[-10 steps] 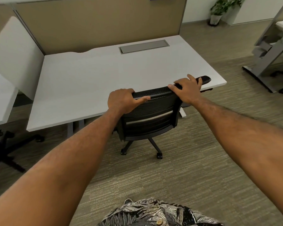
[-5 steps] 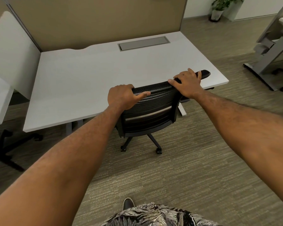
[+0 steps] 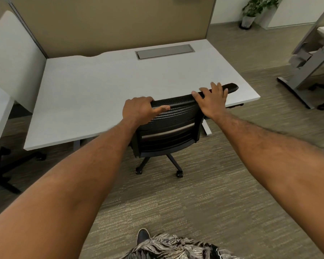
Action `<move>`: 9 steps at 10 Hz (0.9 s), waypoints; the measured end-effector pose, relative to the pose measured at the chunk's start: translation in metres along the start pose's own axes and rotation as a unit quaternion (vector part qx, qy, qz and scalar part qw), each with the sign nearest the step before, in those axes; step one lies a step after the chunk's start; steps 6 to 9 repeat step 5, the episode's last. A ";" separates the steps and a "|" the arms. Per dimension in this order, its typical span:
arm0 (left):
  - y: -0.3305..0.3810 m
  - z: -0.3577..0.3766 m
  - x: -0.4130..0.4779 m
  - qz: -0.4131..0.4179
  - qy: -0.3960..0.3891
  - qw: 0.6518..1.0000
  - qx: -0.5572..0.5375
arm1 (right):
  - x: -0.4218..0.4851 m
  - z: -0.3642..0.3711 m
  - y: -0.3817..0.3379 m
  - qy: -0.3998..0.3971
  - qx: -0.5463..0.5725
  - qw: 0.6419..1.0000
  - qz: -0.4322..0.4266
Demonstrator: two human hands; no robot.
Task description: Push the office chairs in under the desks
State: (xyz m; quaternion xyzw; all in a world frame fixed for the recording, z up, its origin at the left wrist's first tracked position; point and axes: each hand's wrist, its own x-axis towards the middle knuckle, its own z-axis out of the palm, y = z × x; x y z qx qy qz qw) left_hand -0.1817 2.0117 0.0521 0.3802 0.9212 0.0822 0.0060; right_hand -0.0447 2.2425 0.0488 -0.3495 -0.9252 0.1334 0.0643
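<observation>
Now left hand grips chair backrest top; right hand flat, fingers spread (seat under desk).

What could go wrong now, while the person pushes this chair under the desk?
1. The armrest sits about level with the desk top at its front edge; it may knock against the edge instead of passing under.
2. The right hand lies flat, fingers spread, while the left hand grips the chair back; an uneven push may turn the chair.

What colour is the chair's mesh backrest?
Black, with a pale band across the mesh backrest; the head view shows it.
</observation>
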 end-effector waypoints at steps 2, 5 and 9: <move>0.009 0.001 -0.015 0.013 0.007 1.000 0.016 | -0.039 0.011 -0.005 0.019 0.012 1.000 -0.019; 0.000 0.032 -0.108 0.038 0.063 0.993 0.088 | -0.125 0.061 -0.024 0.006 -0.032 0.995 -0.091; 0.000 0.032 -0.108 0.038 0.063 0.993 0.088 | -0.125 0.061 -0.024 0.006 -0.032 0.995 -0.091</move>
